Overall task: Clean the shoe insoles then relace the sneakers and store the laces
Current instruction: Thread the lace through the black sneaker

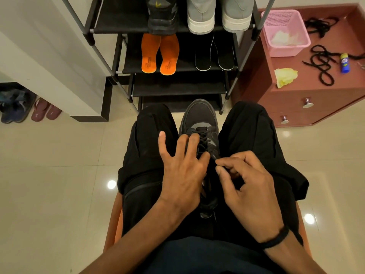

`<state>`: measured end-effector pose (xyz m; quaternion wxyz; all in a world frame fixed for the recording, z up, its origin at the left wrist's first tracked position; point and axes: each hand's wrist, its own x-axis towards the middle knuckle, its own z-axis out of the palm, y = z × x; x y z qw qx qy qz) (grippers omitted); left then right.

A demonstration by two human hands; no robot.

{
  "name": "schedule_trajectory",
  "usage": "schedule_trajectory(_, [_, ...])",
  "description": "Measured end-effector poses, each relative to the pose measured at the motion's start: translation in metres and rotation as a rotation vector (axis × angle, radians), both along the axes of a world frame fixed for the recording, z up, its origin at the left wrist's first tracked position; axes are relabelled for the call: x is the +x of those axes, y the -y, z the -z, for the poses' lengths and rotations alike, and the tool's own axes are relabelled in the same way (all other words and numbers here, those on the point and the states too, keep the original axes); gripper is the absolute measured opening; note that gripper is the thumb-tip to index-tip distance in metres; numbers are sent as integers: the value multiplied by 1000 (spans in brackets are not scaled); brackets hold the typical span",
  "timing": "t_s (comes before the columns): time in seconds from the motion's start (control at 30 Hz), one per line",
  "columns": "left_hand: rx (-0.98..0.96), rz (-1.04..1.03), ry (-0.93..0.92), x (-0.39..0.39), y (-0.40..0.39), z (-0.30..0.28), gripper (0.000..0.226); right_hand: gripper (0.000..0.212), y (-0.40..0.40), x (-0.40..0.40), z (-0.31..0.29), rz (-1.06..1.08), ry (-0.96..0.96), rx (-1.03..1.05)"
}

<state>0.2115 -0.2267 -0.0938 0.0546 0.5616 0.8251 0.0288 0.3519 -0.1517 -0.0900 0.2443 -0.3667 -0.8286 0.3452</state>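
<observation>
Sneaker (pixel 199 123) wedged between knees for steadiness; left hand (pixel 181 167) spread flat, bracing its laces (pixel 203 142); right hand (pixel 243 180) apparently pinching a lace end nearby.

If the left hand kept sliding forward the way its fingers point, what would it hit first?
Probably the black laces on the dark sneaker between the knees: the left hand already has its fingertips at the lace rows. Depth is unclear.
</observation>
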Motion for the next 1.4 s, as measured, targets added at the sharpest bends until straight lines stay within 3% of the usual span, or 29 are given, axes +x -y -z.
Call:
schedule_trajectory(0.13, [115, 95, -15, -4, 1, 1, 36, 25, -8, -1, -3, 26, -8, 2])
schedule_trajectory(0.33, [242, 184, 104, -27, 1, -24, 12, 39, -14, -5, -1, -114, 87, -30])
schedule_trajectory(0.53, [237, 227, 79, -27, -10, -32, 15, 22, -12, -24, 9, -31, 95, 79])
schedule_trajectory(0.63, [272, 185, 301, -33, -10, -23, 15, 16, -12, -26, 9, -8, 174, 185])
schedule_trajectory(0.7, [211, 109, 513, -39, -3, -14, 36, 18, -12, -23, 6, -17, 171, 178])
schedule_trajectory(0.8, [181, 117, 569, -45, 8, -2, 62, 18, -17, -18, -3, -35, 129, 140])
schedule_trajectory(1.1, [336, -4, 767, -50, 22, 13, 52, 13, -36, -24, -21, -119, 288, 84])
schedule_trajectory(1.2, [316, 20, 692, -45, 24, 4, 53, 12, -30, -36, -14, -139, 294, 149])
schedule_trajectory(1.3, [370, -23, 584, -25, 40, -7, 36, 15, -22, -33, -8, -125, 266, 160])
schedule_trajectory(1.4, [358, -15, 597, -10, 61, -11, 26, 21, -22, -31, -8, -146, 229, 162])
